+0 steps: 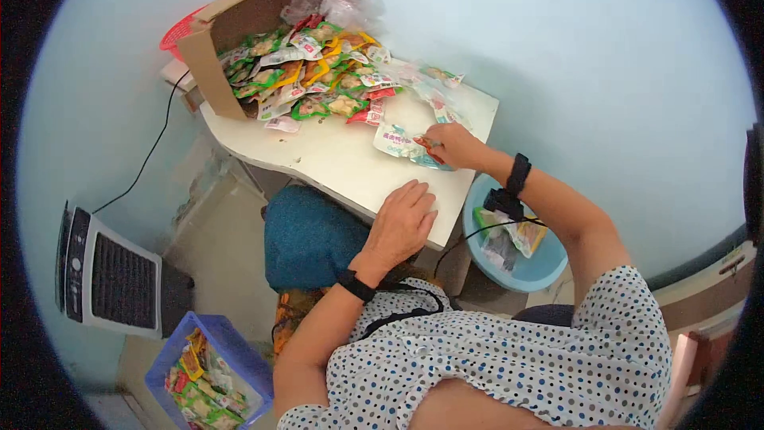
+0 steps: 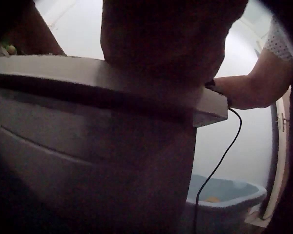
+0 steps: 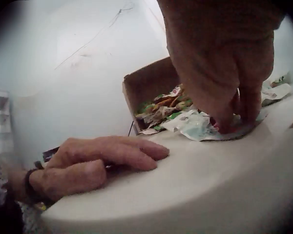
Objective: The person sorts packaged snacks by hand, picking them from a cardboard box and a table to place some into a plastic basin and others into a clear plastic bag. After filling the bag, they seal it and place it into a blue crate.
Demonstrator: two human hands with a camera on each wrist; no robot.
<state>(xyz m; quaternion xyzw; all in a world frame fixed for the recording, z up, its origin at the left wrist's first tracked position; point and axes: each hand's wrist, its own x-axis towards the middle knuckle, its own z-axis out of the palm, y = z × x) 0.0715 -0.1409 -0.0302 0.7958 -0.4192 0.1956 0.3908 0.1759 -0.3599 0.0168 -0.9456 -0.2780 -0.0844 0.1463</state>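
Note:
My right hand [image 1: 458, 146] is over a white-and-teal plastic packet [image 1: 394, 142] lying on the white table [image 1: 334, 167], its fingers bent down and pinching the packet's right part. A reddish-brown patch shows at the fingertips. In the right wrist view the same packet [image 3: 193, 127] lies crumpled under the fingers. My left hand [image 1: 402, 219] rests on the table's near edge with fingers stretched out and nothing in it. From the left wrist, that hand [image 2: 171, 39] is a dark shape above the table edge.
A tipped cardboard box [image 1: 216, 72] spills several snack packets [image 1: 318, 72] onto the table. Clear plastic packaging [image 1: 406, 76] lies behind my right hand. A light-blue basin [image 1: 509, 277] stands at right below the table; a blue-purple crate [image 1: 259, 390] with packets is on the floor near an air cooler [image 1: 123, 279].

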